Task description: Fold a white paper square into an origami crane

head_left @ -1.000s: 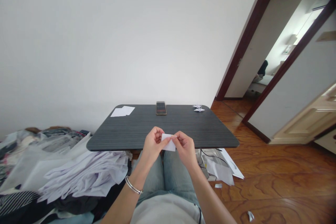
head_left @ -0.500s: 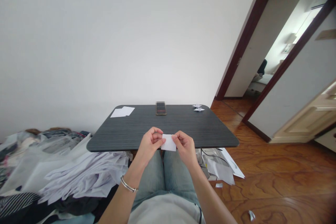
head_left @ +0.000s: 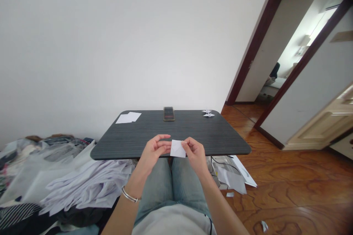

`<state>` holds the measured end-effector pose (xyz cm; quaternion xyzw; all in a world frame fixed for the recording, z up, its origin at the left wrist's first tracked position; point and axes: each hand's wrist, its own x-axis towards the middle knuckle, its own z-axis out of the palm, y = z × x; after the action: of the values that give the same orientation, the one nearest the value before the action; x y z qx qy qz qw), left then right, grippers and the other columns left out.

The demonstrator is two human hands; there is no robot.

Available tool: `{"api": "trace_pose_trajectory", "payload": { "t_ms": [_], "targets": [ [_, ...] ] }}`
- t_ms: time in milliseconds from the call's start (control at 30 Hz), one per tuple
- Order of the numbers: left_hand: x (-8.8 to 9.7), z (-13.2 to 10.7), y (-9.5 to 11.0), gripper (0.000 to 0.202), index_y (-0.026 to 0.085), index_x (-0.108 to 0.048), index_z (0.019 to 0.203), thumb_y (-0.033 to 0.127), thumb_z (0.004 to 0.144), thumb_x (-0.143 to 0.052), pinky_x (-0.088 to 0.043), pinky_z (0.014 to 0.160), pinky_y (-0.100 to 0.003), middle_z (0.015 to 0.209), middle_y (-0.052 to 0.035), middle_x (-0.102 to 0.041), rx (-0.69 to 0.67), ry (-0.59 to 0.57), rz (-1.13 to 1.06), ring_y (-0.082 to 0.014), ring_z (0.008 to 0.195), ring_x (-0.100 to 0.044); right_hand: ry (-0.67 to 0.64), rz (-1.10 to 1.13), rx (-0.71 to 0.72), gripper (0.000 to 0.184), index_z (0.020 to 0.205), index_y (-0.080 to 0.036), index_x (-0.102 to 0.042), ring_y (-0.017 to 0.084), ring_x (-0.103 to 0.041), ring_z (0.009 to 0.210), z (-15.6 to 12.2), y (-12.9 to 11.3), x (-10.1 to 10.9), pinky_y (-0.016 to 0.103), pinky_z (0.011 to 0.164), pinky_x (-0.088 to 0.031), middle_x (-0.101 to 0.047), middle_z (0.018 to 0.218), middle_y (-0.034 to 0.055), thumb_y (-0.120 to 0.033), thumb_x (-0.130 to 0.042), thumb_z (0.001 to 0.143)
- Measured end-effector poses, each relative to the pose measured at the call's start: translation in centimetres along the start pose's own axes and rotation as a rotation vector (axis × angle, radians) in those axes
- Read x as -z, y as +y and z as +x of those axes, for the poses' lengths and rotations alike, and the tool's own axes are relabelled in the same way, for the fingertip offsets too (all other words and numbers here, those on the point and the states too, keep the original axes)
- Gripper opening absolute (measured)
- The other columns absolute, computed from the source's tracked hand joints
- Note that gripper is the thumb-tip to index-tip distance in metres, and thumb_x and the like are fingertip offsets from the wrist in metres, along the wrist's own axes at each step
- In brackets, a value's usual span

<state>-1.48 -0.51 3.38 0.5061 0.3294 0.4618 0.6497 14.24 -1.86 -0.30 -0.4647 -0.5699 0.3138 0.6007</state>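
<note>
White paper is what I am handling: a small white paper square (head_left: pixel 178 148) is sitting in the air between my hands, just above the near edge of the dark wood-grain table (head_left: pixel 220 136). From my head camera, I see my right hand (head_left: pixel 195 154) pinching the square's right edge between thumb and fingers, while my left hand (head_left: pixel 153 150) is reaching its fingers toward the left edge; I cannot tell whether that hand is actually gripping. I judge the step in hand to be working a fold in this square, and the next move calls for keeping its edges lined up while pressing a crease. Counting across the table, I am seeing one phone (head_left: pixel 168 114) lying at the far edge, two white paper cranes (head_left: pixel 208 113) sitting near the far right corner, and two overlapping white paper sheets (head_left: pixel 128 117) lying at the far left. One silver bangle (head_left: pixel 129 195) is circling my left wrist above my jeans (head_left: pixel 156 191). One heap of crumpled white sheets (head_left: pixel 82 187) is spreading to my left, one loose pile of papers (head_left: pixel 231 180) is lying under the table's right side, and two paper scraps (head_left: pixel 264 226) are lying on the wooden floor (head_left: pixel 286 187).
</note>
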Motion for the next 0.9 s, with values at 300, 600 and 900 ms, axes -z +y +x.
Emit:
{"api": "trace_pose_trajectory", "payload": {
  "t_ms": [300,600,900],
  "targets": [
    [-0.87,0.26,-0.60,0.037,0.014,-0.053,0.089,0.026,0.061,-0.073,-0.039,0.052,-0.019,0.053,0.0079,-0.051,-0.071,0.111,0.159,-0.0081,0.049,-0.052,-0.006,0.085,-0.042,0.030,0.060,-0.018,-0.048,0.009,-0.037,0.047,-0.14,-0.08,-0.65,0.021,0.044,-0.029,-0.042,0.052,-0.0044,-0.040,-0.054,0.079],
    [-0.91,0.06,-0.13,0.038,0.015,-0.052,0.091,0.026,0.059,-0.071,-0.034,0.050,-0.019,0.051,0.0096,-0.046,-0.088,0.142,0.199,-0.0073,0.046,-0.048,0.003,0.218,-0.084,0.040,0.064,-0.017,-0.055,0.013,-0.049,0.052,-0.01,-0.60,-0.31,0.022,0.045,-0.042,-0.051,0.056,-0.0001,-0.051,-0.043,0.083],
    [-0.72,0.24,-0.58,0.036,0.015,-0.052,0.093,0.026,0.063,-0.069,-0.034,0.050,-0.019,0.052,0.0092,-0.046,-0.117,0.112,0.231,-0.0073,0.047,-0.047,-0.032,0.161,-0.060,0.026,0.063,-0.018,-0.050,0.010,-0.041,0.047,-0.01,0.13,-0.46,0.021,0.045,-0.035,-0.045,0.051,-0.0040,-0.037,-0.052,0.080]
  ]
}}
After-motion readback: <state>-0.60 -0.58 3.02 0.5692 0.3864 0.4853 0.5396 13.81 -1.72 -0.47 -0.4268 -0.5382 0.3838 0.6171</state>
